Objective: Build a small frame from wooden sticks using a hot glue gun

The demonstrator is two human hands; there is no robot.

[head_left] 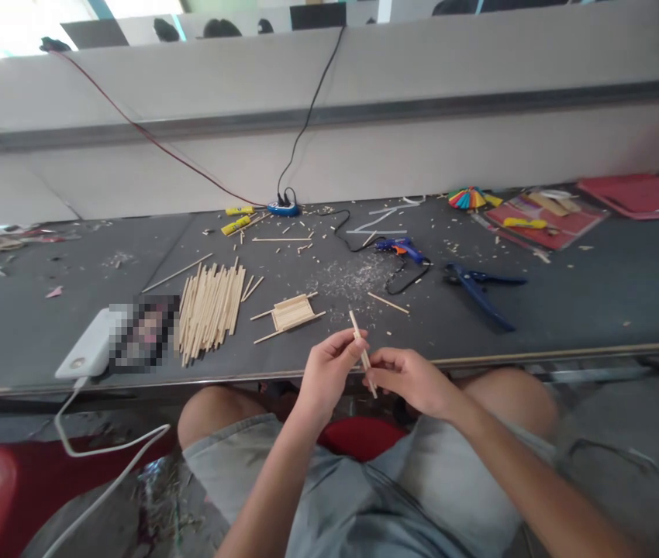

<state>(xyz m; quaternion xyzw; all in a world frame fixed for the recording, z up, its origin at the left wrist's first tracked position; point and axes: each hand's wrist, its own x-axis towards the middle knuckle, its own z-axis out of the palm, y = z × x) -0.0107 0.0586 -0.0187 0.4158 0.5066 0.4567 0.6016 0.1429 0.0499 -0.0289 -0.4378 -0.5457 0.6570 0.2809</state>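
Between my two hands are thin wooden sticks [353,320], held at a slant just over the table's front edge; how many there are I cannot tell. My left hand [329,368] pinches them near the upper end. Lower down, the fingers of my right hand [414,378] close on the same sticks. A small frame of glued sticks [293,313] lies on the table, left of and beyond my hands. Farther left is a large pile of wooden sticks [211,310]. One loose stick [388,302] rests past my right hand.
A blue glue gun [402,248] with a black cord and a blue-handled cutter [481,291] lie to the right. At left are a white power bank [90,345] and its cable. A blue power socket [283,208] stands by the wall. Wood scraps litter the dark table [585,302].
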